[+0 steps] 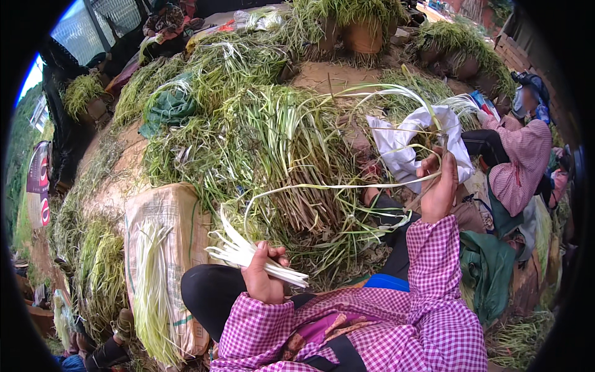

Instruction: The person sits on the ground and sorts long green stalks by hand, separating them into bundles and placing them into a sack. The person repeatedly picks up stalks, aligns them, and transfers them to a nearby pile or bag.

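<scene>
My left hand point(263, 279), low in the middle, is closed around a bundle of white, peeled stalks point(232, 245), held at a slant. My right hand point(439, 189), raised at the right, grips an upright plant stalk point(442, 141), whose long, pale leaves arch leftward. A large heap of leafy stalks point(297, 149) lies just beyond both hands. Behind my right hand is a white plastic bag point(393, 142). At my left, a woven sack point(187, 223) lies flat, bearing a long row of pale stalks point(150, 279).
Another person point(514, 161) sits close on my right, and one point(162, 23) works at the back left. Piles of greens point(93, 273) cover much of the dirt ground point(313, 77). A green cloth point(480, 279) lies beside my right arm. Dark netting point(56, 136) hangs at the left.
</scene>
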`<state>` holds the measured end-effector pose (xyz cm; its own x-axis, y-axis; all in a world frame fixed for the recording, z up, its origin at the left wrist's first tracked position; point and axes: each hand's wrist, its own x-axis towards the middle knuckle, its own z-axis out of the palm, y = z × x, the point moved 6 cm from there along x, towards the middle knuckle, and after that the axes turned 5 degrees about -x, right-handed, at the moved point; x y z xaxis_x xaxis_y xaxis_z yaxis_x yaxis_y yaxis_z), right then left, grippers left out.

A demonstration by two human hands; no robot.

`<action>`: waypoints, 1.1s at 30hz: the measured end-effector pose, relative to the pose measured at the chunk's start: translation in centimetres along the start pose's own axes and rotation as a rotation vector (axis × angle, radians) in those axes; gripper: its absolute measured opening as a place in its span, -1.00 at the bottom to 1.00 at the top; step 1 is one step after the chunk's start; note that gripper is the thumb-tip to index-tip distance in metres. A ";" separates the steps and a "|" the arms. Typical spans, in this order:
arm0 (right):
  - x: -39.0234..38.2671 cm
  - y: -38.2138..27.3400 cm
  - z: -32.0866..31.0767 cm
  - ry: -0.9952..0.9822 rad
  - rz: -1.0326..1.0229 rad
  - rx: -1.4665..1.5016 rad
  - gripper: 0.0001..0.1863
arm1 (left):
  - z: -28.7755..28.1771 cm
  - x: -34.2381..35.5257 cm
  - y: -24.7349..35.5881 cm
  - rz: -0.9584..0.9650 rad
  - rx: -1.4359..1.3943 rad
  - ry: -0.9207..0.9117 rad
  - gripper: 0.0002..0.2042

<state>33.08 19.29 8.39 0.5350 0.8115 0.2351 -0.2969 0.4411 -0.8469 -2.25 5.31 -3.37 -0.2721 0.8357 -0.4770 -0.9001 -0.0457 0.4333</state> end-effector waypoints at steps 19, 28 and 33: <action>7.4 8.0 -7.9 0.177 0.258 0.042 -0.84 | 2.1 1.4 11.5 0.010 -0.608 -0.288 -0.81; 4.4 9.9 -3.9 -0.134 0.314 0.061 -0.88 | 0.8 -3.6 -3.0 -0.573 0.022 -0.273 -0.77; 1.4 11.4 -2.7 -0.248 0.522 0.112 -0.75 | 3.3 -4.4 -1.5 -0.534 -0.095 -0.385 -0.84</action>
<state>32.56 24.44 -2.23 0.0985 0.9916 -0.0833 -0.5601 -0.0139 -0.8283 1.39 3.47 0.64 0.3445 0.8919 -0.2930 -0.9084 0.3955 0.1356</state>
